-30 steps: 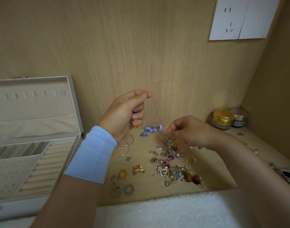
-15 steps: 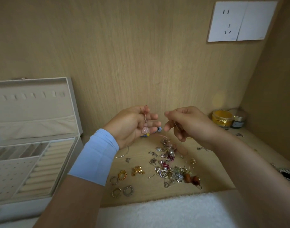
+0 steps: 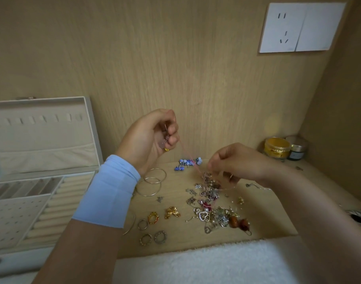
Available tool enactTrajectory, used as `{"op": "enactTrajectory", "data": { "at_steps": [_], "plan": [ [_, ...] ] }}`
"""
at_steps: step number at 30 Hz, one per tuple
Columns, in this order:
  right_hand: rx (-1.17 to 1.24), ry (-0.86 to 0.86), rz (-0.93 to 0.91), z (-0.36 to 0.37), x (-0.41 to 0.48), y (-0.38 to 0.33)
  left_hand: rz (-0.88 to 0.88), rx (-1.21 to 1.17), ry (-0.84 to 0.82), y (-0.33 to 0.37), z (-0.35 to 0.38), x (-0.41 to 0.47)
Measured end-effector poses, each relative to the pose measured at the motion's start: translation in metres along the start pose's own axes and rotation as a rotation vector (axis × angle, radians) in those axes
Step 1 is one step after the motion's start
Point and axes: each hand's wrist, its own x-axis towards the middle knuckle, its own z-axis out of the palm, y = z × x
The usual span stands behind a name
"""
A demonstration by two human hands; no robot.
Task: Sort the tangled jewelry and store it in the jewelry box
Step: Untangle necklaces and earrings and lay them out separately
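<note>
Separating cord [image 3: 186, 154] from pile [image 3: 211, 193]: beaded end is clamped, raised, in L grip [image 3: 153, 138]; cord is pinched nr pile by R grip [image 3: 235, 162], so knot is exposed under tension.

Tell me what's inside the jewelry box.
The jewelry box shows narrow slots, a holed panel and ring rolls, with no jewelry visible in them. The left arm covers its right edge, and the frame cuts off its left side.
</note>
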Motion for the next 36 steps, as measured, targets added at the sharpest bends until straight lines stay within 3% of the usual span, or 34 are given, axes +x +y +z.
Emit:
{"op": "enactTrajectory", "data": {
  "at_steps": [5, 9, 14, 18, 22, 24, 28, 36],
  "plan": [
    [-0.249, 0.165, -0.198, 0.011, 0.0, -0.01, 0.052, 0.191, -0.08, 0.001, 0.015, -0.005],
    [0.05, -0.095, -0.237, 0.029, 0.002, -0.008, 0.121, 0.368, 0.018, -0.001, 0.016, -0.005],
    [0.036, -0.046, -0.158, 0.017, 0.005, 0.007, 0.288, 1.036, 0.337, -0.008, -0.018, -0.001],
    [0.022, 0.02, -0.148, 0.004, 0.005, 0.011, 0.079, 1.531, 0.327, -0.014, -0.04, -0.005],
    [0.329, 0.103, -0.172, -0.004, 0.009, 0.011, -0.127, 1.428, 0.089, -0.025, -0.048, -0.003],
    [0.368, 0.132, -0.176, -0.006, 0.008, 0.009, -0.155, 1.36, 0.014, -0.031, -0.045, -0.002],
    [0.304, 0.112, -0.191, -0.003, 0.004, 0.005, -0.155, 1.262, -0.008, -0.046, -0.032, 0.002],
    [0.286, 0.114, -0.251, 0.002, -0.003, -0.013, -0.065, 0.679, 0.129, -0.076, -0.021, 0.01]
  ]
}}
